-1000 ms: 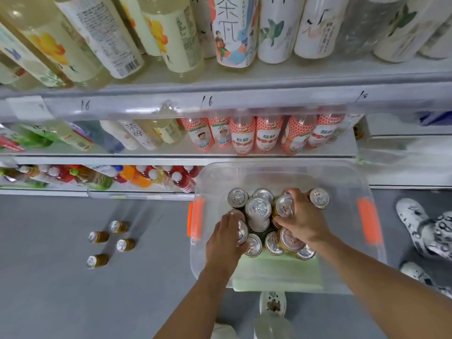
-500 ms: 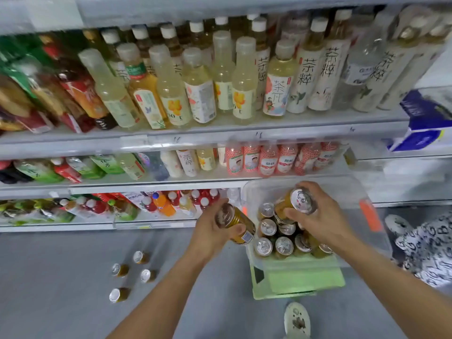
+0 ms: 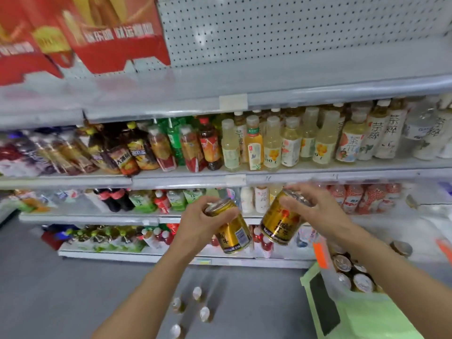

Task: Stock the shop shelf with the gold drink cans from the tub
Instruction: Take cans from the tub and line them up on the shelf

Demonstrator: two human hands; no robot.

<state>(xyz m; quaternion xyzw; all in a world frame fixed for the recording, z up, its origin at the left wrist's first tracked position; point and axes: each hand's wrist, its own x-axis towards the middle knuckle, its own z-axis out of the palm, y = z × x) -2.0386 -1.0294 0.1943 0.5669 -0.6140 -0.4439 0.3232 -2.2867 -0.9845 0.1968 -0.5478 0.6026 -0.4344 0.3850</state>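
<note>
My left hand (image 3: 200, 223) grips a gold drink can (image 3: 233, 234) by its top, tilted, in mid-air in front of the lower shelves. My right hand (image 3: 315, 209) grips a second gold can (image 3: 280, 222) by its top rim, also tilted. Both cans hang side by side, a little apart. The clear tub (image 3: 325, 255) with orange handles sits at lower right on a green stool and holds several more gold cans (image 3: 352, 272). The upper grey shelf (image 3: 269, 81) with a pegboard back is bare on its right part.
Red cartons (image 3: 80, 33) stand at the left of the top shelf. Rows of bottled drinks (image 3: 269, 140) fill the shelves below. Several small gold cans (image 3: 195, 307) stand on the grey floor between my arms.
Both hands rose from the tub, each lifting a gold can. My view swung upward from the low shelves, so the upper shelf with the red cartons came into sight.
</note>
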